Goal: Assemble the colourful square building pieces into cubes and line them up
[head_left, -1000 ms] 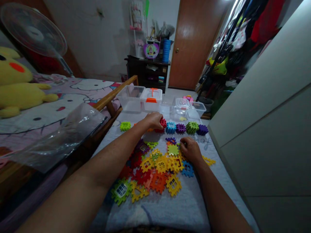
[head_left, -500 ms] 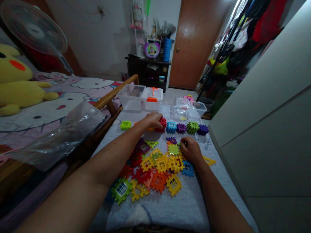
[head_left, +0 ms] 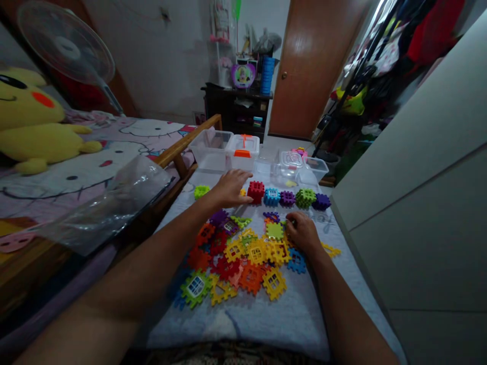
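Note:
My left hand (head_left: 232, 188) is just left of a red stack of notched plastic building tiles (head_left: 256, 192), its thumb and fingers apart and nothing between them. The red stack stands in a row with a light blue stack (head_left: 272, 196), a purple stack (head_left: 287, 198), a green stack (head_left: 305, 197) and a dark violet stack (head_left: 321, 202). My right hand (head_left: 303, 230) rests at the right side of the loose pile, fingers curled; whatever they hold is hidden. Beside it lies a yellow-green square tile (head_left: 274, 231). Yellow tiles (head_left: 256, 252) and an orange tile (head_left: 251, 277) spread nearer me.
Behind the row stand an open clear bin (head_left: 211, 152), a lidded clear box with an orange latch (head_left: 243, 151) and smaller clear containers (head_left: 291, 162). A wooden bed rail (head_left: 190, 139) borders the left side, and a pale cabinet (head_left: 418, 203) the right.
My left hand has let go of the red stack and moved slightly left, its fingers spreading. The right hand stays curled at the pile. The whole view has shifted slightly.

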The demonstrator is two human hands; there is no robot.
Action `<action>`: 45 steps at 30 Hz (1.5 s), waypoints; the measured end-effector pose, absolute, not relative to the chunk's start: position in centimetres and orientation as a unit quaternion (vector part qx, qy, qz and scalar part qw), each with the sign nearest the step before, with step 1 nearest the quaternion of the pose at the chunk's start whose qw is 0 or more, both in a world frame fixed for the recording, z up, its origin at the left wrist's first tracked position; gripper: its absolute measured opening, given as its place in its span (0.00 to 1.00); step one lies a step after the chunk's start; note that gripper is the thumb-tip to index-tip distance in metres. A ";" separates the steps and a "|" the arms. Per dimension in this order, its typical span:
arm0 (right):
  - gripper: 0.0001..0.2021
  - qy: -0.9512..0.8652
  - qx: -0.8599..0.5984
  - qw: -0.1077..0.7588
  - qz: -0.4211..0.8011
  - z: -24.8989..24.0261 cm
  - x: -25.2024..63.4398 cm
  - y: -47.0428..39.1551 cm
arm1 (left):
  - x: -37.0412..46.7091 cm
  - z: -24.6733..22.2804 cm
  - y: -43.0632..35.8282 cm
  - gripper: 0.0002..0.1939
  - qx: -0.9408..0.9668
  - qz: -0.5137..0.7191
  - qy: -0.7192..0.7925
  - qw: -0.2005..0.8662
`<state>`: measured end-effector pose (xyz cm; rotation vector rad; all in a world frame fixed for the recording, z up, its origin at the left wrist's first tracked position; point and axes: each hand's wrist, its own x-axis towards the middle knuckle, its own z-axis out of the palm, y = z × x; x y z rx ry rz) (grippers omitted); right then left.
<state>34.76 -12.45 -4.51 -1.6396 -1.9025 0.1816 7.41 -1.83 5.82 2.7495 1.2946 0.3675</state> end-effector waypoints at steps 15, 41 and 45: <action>0.08 -0.747 -0.595 0.292 0.051 -4.5 34.0 -12.6 | -8.2 -0.1 -16.4 0.49 0.835 0.073 0.494 0.233; 0.08 -0.736 -0.601 0.305 0.067 -4.6 33.9 -12.7 | -6.1 -0.8 -10.0 0.19 0.769 0.209 0.579 0.174; 0.08 -0.738 -0.600 0.301 0.067 -4.7 34.0 -12.7 | -5.7 -1.4 -8.0 0.22 0.760 0.157 0.602 0.191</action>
